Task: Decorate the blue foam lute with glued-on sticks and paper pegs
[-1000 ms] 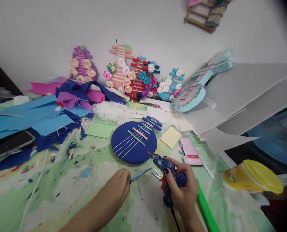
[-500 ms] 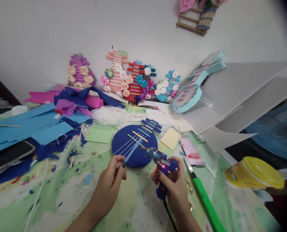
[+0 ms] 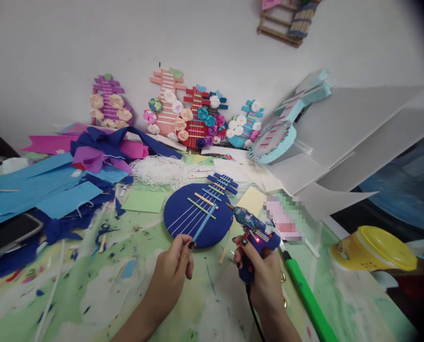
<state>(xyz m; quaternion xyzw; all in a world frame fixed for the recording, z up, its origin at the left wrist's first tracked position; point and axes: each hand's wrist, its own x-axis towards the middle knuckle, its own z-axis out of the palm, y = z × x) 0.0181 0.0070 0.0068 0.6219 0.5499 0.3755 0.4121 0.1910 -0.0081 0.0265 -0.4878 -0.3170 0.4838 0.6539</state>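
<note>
My left hand [image 3: 174,266] pinches the lower end of a light blue strip [image 3: 204,224] between thumb and finger. That strip slants up over a round dark blue craft lute [image 3: 176,204], which has white strings and several short coloured sticks across it. Whether the strip touches the lute's face I cannot tell. In my right hand [image 3: 264,270] is a blue hot glue gun [image 3: 253,230] with a red light on. Its nozzle points up and left, just off the lute's right edge. A black cord hangs from its grip.
Finished craft lutes with paper flowers [image 3: 197,118] lean on the wall. Blue fabric [image 3: 55,175] and a phone [image 3: 12,237] lie left, beside a heap of white string [image 3: 158,172]. On the right are a green-handled knife [image 3: 306,294], a yellow tub [image 3: 376,249] and grey boards [image 3: 354,133].
The glue gun has moved right, away from the strip and the lute. My left hand has shifted slightly right and down with the strip. The view has shifted a little.
</note>
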